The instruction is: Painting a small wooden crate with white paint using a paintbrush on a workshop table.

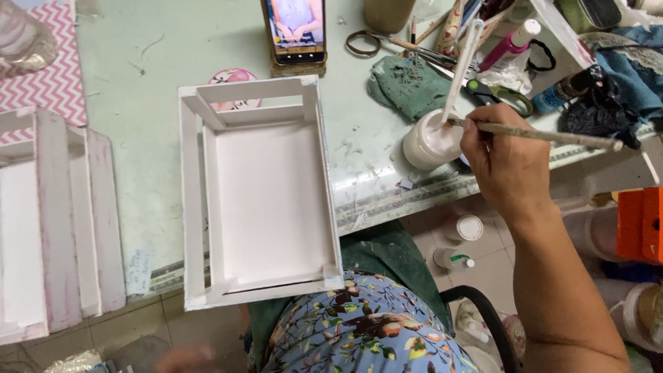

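From the head camera, the right hand (506,162) reaches in from the lower right, forearm angled up, fingers clenched around a long paintbrush (545,134) whose tip dips into a small white paint jar (431,141) on the pale green surface (145,83). A white wooden crate (259,190) lies just left of the jar, overhanging the edge. A blurred left hand (185,358) shows at the bottom; its grip cannot be told. Scissors (501,95) and a green rag (409,84) lie behind the jar.

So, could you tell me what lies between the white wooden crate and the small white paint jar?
In the head view, only bare pale green tabletop with paint smears separates the white wooden crate from the small white paint jar.
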